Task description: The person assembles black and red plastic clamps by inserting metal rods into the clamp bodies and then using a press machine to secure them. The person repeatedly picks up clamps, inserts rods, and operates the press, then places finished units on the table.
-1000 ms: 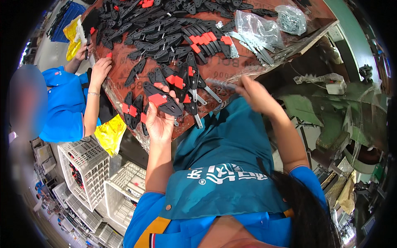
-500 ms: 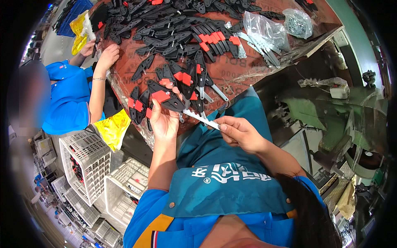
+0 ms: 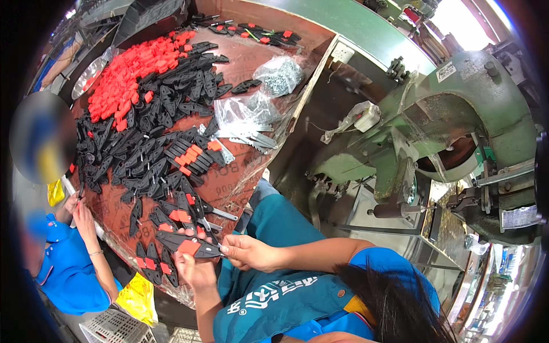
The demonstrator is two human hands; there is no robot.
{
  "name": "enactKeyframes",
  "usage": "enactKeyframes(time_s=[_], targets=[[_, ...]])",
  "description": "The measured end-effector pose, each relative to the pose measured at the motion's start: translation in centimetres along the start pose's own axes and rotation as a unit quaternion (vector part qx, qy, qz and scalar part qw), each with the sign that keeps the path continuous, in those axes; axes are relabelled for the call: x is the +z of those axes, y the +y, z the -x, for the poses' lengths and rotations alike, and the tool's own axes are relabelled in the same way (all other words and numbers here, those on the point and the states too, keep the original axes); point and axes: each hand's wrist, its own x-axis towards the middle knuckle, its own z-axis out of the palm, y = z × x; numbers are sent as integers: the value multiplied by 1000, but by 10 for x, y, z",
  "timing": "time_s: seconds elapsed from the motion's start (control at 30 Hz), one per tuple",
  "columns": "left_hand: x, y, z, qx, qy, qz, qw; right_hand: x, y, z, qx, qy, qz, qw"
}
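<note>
My left hand [image 3: 193, 270] grips a black plastic handle with a red insert [image 3: 189, 246] just above the table's near edge. My right hand [image 3: 250, 252] pinches a thin metal blade [image 3: 220, 247] against the handle's right end; most of the blade is hidden. Both hands meet in front of my teal apron. More black handles with red inserts [image 3: 171, 217] lie on the brown table [image 3: 240, 166] just beyond my hands.
A heap of red parts [image 3: 134, 68] and black handles [image 3: 143, 148] covers the table. Plastic bags of metal parts [image 3: 251, 114] lie at its right side. A green machine [image 3: 452, 137] stands right. A co-worker in blue [image 3: 68, 268] works at the left edge.
My right hand came back from the right with a metal blade and now meets the handle in my left hand. The view has swung and shows the machine.
</note>
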Motion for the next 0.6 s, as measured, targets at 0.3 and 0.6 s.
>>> enactKeyframes(time_s=[0.3,0.6], targets=[[11,37,-18,-49,-11,155,987,1,-17,0,19,-35,210,977],[-12,37,-30,-66,176,-167,968,7,0,-4,-8,-10,376,926]])
